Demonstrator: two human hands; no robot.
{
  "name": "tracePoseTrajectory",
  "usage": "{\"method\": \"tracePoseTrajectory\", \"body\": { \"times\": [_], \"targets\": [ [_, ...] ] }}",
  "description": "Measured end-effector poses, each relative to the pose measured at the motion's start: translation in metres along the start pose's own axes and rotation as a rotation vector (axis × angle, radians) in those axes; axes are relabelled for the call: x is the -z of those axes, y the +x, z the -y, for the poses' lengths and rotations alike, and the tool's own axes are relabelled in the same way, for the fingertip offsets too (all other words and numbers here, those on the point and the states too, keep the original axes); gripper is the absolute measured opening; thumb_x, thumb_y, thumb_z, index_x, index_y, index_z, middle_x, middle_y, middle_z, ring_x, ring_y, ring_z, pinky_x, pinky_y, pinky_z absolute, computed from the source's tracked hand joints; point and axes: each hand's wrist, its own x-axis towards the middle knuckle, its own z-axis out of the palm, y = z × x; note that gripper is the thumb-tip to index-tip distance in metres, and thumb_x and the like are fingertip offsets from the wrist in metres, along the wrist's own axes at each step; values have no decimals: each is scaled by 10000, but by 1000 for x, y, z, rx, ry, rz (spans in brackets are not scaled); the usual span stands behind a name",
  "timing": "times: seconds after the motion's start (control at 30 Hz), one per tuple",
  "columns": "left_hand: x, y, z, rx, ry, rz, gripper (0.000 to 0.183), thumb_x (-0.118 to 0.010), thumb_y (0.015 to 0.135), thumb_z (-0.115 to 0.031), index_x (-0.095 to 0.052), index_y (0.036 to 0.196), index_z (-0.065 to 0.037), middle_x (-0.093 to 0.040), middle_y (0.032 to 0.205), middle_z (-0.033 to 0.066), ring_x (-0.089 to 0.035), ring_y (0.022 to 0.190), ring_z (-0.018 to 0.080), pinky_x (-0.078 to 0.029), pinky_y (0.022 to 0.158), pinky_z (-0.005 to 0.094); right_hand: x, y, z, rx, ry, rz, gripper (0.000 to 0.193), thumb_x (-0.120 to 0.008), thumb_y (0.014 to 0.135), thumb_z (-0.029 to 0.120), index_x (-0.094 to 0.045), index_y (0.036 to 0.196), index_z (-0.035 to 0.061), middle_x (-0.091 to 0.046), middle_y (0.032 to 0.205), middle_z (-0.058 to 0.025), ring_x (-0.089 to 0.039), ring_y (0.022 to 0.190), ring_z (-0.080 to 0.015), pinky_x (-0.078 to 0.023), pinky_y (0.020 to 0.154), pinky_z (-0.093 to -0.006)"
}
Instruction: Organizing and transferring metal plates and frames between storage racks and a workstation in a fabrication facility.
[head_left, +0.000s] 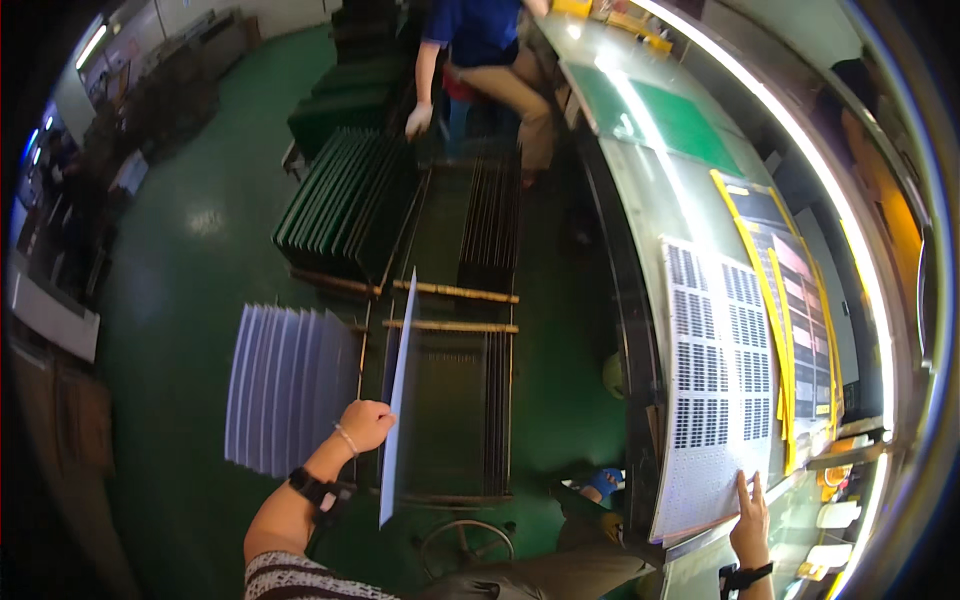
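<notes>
My left hand [368, 425] is closed on the near part of a thin, pale blue panel [399, 420], which stands on edge over a dark rack [448, 326] with wooden crossbars. To the left, several similar pale panels [290, 390] stand upright in a row. My right hand [750, 522] rests with its fingers stretched out on the near right corner of a white sheet [720, 405] printed with dark grid blocks. That sheet lies on the long worktable [640, 190] at my right; whether more sheets lie beneath it is hard to tell.
Farther off, a co-worker in a blue shirt [485, 30] sits with a gloved hand [419, 120] by a rack of dark green panels [345, 200]. Yellow-edged dark sheets [790, 300] lie beyond the white sheet. A handwheel [466, 545] is near my legs. Bright tube lights [800, 130] line the right.
</notes>
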Motion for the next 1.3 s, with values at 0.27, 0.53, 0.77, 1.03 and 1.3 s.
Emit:
{"method": "tracePoseTrajectory", "body": {
  "times": [0.27,0.53,0.77,1.03,1.3],
  "targets": [
    [183,-93,-117,-30,-485,143,345,-602,851,-162,-507,549,-23,-413,470,5,-368,449,63,-307,422,254,21,-35,137,276,461,-96,486,-564,749,2,-489,1228,-6,-433,1282,-257,-436,1178,-385,-402,950,-405],
    [212,-134,-148,-315,-673,268,282,-620,827,-90,-530,568,-27,-441,499,-34,-387,460,49,-293,423,226,-112,-23,240,155,1540,183,591,-555,894,361,-370,1226,-91,-517,1169,-175,-487,1098,-215,-384,941,-313],
    [175,-101,-131,-488,-274,64,274,-598,876,-178,-555,677,5,-479,560,-2,-398,538,48,-342,485,232,-57,-66,235,260,1811,78,439,-522,922,223,-338,1226,-35,-480,1121,-98,-445,1049,-133,-398,895,-290],
    [33,0,-217,-131,-1007,-277,526,-383,953,-445,-561,744,4,-429,619,-35,-377,617,82,-358,585,252,-50,-120,204,111,1512,-351,364,-466,942,218,-394,1225,2,-555,1011,-131,-542,903,-175,-438,807,-305],
    [-43,-16,-439,-1129,-482,38,350,-405,955,-278,-585,838,-1,-554,701,119,-512,662,201,-421,631,317,-66,-234,108,-182,1523,97,305,-444,957,263,-602,969,2,-660,850,-104,-615,758,-161,-495,694,-272]
  ]
}}
